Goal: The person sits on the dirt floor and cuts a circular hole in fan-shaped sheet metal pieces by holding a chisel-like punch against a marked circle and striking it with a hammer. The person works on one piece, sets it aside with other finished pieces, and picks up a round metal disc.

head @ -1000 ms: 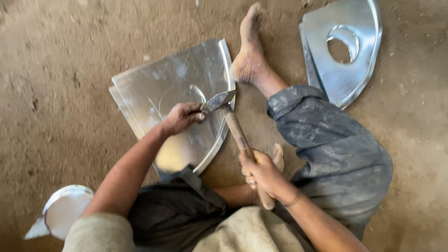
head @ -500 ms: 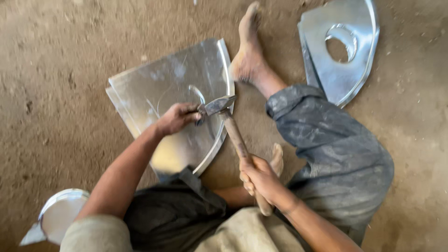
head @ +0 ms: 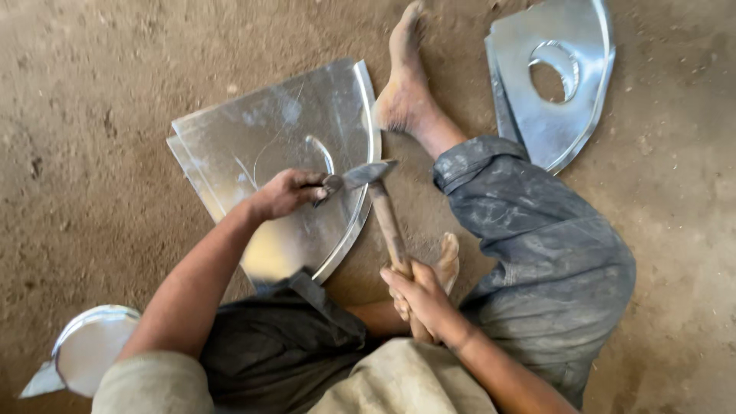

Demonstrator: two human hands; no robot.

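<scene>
Hammer head meets a small tool on a fan-shaped metal sheet on the dirt floor.

The sheet (head: 253, 138) is shiny grey, scuffed, wedge-shaped with a curved raised rim at 3 o'clock and a scribed arc near its middle. The left hand (head: 285, 193) is closed around a short tool (head: 331, 184) standing on the sheet. The right hand (head: 420, 297) is clenched on the wooden handle of the hammer (head: 377, 201). A second sheet (head: 567, 115) with a round hole lies at 1 o'clock.

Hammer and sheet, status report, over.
Right hand grips hammer by its handle. Left hand holds chisel on metal sheet. Hammer head at chisel top. Bare foot beside sheet edge.
</scene>
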